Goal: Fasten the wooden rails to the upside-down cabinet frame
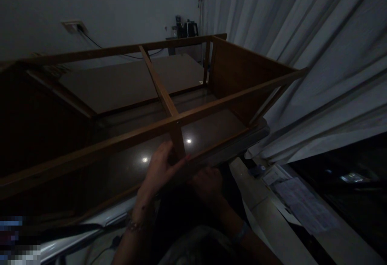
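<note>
A wooden frame (229, 98), made of rails and side panels, stands over a glossy flat board (211, 126). From its front rail a short wooden upright (179, 143) comes down near the middle. My left hand (161, 166) is closed around the lower part of this upright, the thumb across its front and the fingertips hidden behind it. Lower and to the right, close to the board's front edge, my right hand (208, 182) is curled. Whatever it may hold is lost in the dark.
A crosspiece (161, 87) spans the frame. Pale curtains (290, 35) hang close on the right, with papers (302, 200) below them. Behind the frame are a kettle (190, 28) and a wall socket (73, 26) with a plugged-in cable. The light is very dim.
</note>
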Demonstrator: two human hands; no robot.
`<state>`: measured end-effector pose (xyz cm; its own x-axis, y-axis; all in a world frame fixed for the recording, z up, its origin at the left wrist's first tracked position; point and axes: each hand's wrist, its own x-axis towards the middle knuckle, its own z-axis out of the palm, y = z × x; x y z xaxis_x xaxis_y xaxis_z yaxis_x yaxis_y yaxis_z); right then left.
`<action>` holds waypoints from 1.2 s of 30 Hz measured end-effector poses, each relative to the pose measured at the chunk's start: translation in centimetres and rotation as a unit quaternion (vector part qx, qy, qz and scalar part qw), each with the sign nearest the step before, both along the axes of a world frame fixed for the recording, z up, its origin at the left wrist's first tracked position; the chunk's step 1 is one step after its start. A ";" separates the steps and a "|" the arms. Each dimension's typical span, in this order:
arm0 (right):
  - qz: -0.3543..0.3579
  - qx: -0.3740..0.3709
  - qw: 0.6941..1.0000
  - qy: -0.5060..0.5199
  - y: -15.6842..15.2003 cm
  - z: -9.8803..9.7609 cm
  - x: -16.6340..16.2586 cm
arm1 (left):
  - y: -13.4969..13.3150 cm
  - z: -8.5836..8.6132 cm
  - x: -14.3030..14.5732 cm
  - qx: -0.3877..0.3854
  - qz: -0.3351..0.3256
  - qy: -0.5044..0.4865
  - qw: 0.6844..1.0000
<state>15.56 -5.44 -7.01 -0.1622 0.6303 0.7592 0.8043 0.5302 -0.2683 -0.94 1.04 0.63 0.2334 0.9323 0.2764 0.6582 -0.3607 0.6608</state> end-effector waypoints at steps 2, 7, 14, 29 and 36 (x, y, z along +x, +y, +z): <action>-0.004 -0.013 0.999 0.048 -0.1 -0.4 -0.3 | 0.0 0.0 0.0 0.008 0.001 0.005 1.000; -0.031 -0.066 0.991 0.117 -0.9 -0.2 -1.5 | 0.0 0.1 0.0 -0.003 -0.007 -0.002 1.000; -0.049 -0.089 0.993 0.066 -1.4 0.7 -1.4 | -0.1 0.0 0.0 -0.011 -0.012 -0.011 1.000; -0.030 -0.179 0.962 0.205 -1.6 0.8 -1.6 | 0.0 -0.2 0.2 -0.005 -0.004 -0.020 1.000; 0.060 -0.328 0.849 0.410 -2.0 0.6 -2.5 | 0.0 -0.2 0.2 0.010 -0.005 -0.023 1.000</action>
<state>13.10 -7.44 -6.37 0.1573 0.9777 0.1394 0.1553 0.1149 -0.9812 -0.75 1.08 0.46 0.2286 0.9244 0.3052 0.6244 -0.3798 0.6826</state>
